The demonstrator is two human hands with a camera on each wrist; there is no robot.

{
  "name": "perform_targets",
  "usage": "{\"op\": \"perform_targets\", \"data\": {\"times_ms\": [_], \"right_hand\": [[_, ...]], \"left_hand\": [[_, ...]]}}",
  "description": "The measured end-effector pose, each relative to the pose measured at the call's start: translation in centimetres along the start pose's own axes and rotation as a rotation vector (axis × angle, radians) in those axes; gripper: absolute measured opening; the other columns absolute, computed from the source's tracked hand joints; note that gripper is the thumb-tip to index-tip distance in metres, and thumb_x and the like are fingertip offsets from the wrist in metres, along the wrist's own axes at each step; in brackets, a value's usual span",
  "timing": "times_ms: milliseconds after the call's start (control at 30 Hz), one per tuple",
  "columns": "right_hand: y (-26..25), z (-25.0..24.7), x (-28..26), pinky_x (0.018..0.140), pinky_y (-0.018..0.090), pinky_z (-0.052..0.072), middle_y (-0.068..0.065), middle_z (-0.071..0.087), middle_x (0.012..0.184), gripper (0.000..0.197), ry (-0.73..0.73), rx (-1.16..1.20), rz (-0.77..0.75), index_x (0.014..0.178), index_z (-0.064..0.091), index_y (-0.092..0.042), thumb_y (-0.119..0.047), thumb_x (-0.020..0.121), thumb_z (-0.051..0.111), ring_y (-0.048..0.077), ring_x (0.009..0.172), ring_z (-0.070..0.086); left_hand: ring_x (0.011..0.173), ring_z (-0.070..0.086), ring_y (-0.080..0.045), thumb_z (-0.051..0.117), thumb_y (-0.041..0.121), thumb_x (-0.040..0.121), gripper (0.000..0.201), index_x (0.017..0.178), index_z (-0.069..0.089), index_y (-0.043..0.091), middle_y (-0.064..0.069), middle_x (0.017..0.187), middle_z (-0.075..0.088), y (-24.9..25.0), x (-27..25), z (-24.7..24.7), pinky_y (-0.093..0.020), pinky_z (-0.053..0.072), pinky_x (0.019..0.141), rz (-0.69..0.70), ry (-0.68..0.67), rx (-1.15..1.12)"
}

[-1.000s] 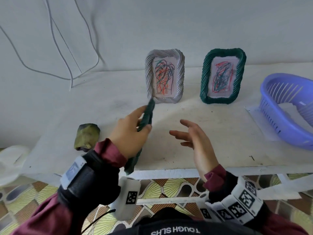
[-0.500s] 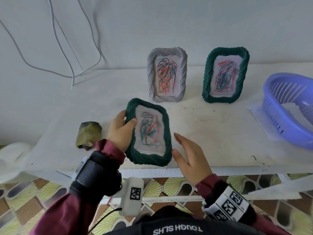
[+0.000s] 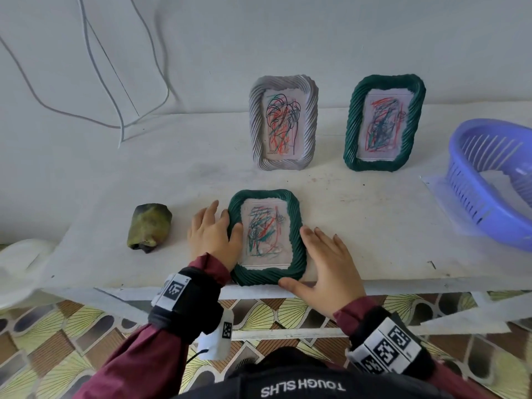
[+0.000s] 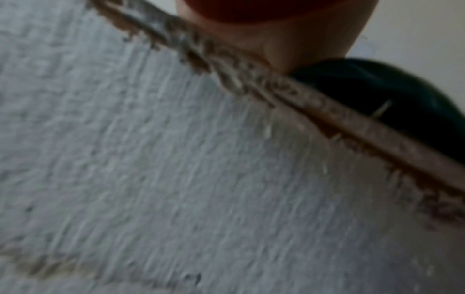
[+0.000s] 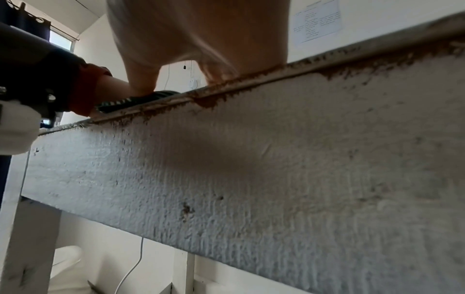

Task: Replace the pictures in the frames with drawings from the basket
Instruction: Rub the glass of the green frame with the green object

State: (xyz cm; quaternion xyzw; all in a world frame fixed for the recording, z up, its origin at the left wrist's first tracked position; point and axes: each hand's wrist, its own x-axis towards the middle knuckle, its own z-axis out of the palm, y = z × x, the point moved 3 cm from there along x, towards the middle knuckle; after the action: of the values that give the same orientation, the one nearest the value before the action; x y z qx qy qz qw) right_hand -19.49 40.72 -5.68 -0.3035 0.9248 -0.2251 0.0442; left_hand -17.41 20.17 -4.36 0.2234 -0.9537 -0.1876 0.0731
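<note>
Scribbled drawing point(image 3: 263, 231) inside flat green frame point(image 3: 264, 195)

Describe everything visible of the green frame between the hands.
The dark green frame is a rounded rectangle with a twisted, rope-like rim, seemingly plastic. It lies flat, face up, at the near edge of the table, holding a drawing of red, green and dark scribbles. The left hand rests a thumb on the left rim; the right hand lies open against its right side, thumb at the lower corner.
</note>
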Motion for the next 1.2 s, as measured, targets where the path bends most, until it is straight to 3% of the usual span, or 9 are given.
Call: {"op": "perform_targets", "data": {"times_ms": [167,400,500,567,667,833,900,1067,1200], "right_hand": [[0.3,0.3,0.0,0.115,0.030,-0.004,-0.006,0.017,0.153,0.113,-0.010,-0.018,-0.013,0.146,0.016,-0.018,-0.090,0.060,0.016,0.004,0.139,0.005],[0.2,0.2,0.0,0.113,0.026,-0.008,-0.009,0.010,0.154,0.112,-0.041,-0.059,0.005,0.147,0.010,-0.020,-0.090,0.060,0.007,-0.001,0.136,-0.003],[0.2,0.2,0.1,0.114,0.026,-0.008,-0.010,0.008,0.154,0.114,-0.053,-0.050,0.017,0.147,0.008,-0.021,-0.091,0.058,0.004,-0.002,0.136,-0.005],[0.2,0.3,0.1,0.114,0.026,-0.008,-0.010,0.008,0.154,0.114,-0.057,-0.046,0.017,0.147,0.008,-0.021,-0.091,0.058,0.004,-0.001,0.136,-0.004],[0.3,0.3,0.0,0.113,0.026,-0.008,-0.008,0.010,0.154,0.113,-0.055,-0.041,0.010,0.147,0.009,-0.020,-0.091,0.059,0.006,-0.001,0.136,-0.003],[0.4,0.3,0.2,0.113,0.027,-0.008,-0.007,0.010,0.155,0.118,-0.055,-0.019,0.001,0.147,0.007,-0.020,-0.092,0.055,0.002,0.000,0.136,-0.003],[0.2,0.2,0.3,0.114,0.029,-0.005,-0.006,0.014,0.154,0.115,-0.020,0.039,0.007,0.147,0.011,-0.021,-0.092,0.057,0.007,0.005,0.139,0.002],[-2.1,-0.8,0.4,0.110,0.024,0.026,-0.013,0.039,0.135,0.054,0.261,0.336,-0.129,0.135,0.040,-0.023,-0.046,0.086,0.039,0.004,0.130,0.032],[-5.3,-1.7,1.1,0.092,0.010,0.043,-0.015,0.054,0.123,0.039,0.179,0.746,-0.143,0.126,0.045,-0.033,-0.036,0.087,0.050,-0.005,0.111,0.053]], "left_hand": [[0.140,0.016,-0.029,0.020,0.040,0.079,0.067,0.134,0.046,0.012,-0.011,0.149,0.031,-0.7,-0.5,0.6,-0.036,0.013,0.114,0.014,-0.019,-0.021],[0.139,0.018,-0.036,0.043,0.018,0.091,0.043,0.133,0.046,0.012,-0.018,0.144,0.036,-4.4,-0.7,-4.9,-0.045,0.011,0.113,-0.113,0.461,-0.135],[0.140,0.007,-0.038,0.038,0.020,0.094,0.051,0.143,0.026,0.023,-0.023,0.149,0.021,-7.5,-0.4,-6.4,-0.046,0.001,0.115,-0.420,0.347,-0.106],[0.134,0.022,-0.043,0.033,0.019,0.095,0.050,0.144,0.023,0.026,-0.027,0.144,0.030,-9.0,-0.6,-6.5,-0.047,0.013,0.113,-0.461,0.230,-0.190],[0.111,0.050,-0.038,0.042,0.013,0.090,0.045,0.134,0.044,0.021,-0.022,0.126,0.053,-9.2,-1.2,-6.3,-0.037,0.038,0.096,-0.296,0.249,-0.373],[0.078,0.061,-0.021,0.053,-0.004,0.080,0.048,0.098,0.061,0.039,-0.009,0.099,0.063,-8.1,-1.9,-6.4,-0.020,0.048,0.069,-0.187,0.201,-0.525],[0.064,0.063,-0.005,0.054,-0.008,0.082,0.042,0.091,0.064,0.032,-0.012,0.091,0.064,-7.5,-2.0,-6.4,-0.010,0.049,0.058,-0.203,0.157,-0.693],[0.066,0.067,-0.008,0.063,-0.011,0.076,0.037,0.092,0.064,0.023,-0.004,0.091,0.063,-3.4,-2.5,-6.2,-0.023,0.057,0.062,-0.124,-0.002,-1.111],[0.082,0.066,-0.014,0.078,0.021,0.050,0.044,0.092,0.069,0.033,0.005,0.099,0.067,0.4,-3.3,-5.0,-0.026,0.055,0.067,0.037,-0.131,-1.205]]}}
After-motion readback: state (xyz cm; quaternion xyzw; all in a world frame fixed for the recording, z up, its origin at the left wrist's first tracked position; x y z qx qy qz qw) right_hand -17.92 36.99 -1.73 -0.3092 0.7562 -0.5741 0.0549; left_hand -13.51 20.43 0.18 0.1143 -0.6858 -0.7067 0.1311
